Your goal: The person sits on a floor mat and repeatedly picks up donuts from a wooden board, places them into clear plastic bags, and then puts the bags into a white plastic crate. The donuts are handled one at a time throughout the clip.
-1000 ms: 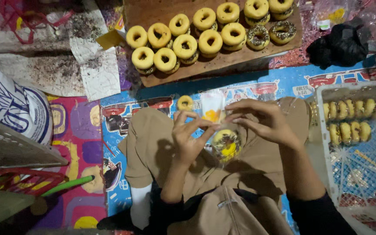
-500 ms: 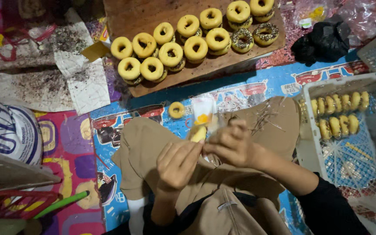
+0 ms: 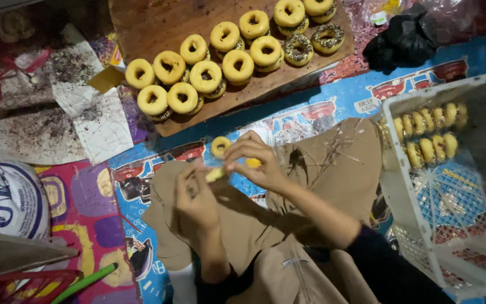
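Over the tan cloth lap (image 3: 322, 174), the left hand (image 3: 198, 197) and right hand (image 3: 257, 160) together pinch a small pale yellow, soft-looking piece (image 3: 215, 174); glossy ring doughnuts (image 3: 206, 76) fill the wooden board (image 3: 158, 28).

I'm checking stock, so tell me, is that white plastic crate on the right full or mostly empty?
Mostly empty. The white crate holds only two short rows of wrapped doughnuts at its far end; the rest shows bare mesh.
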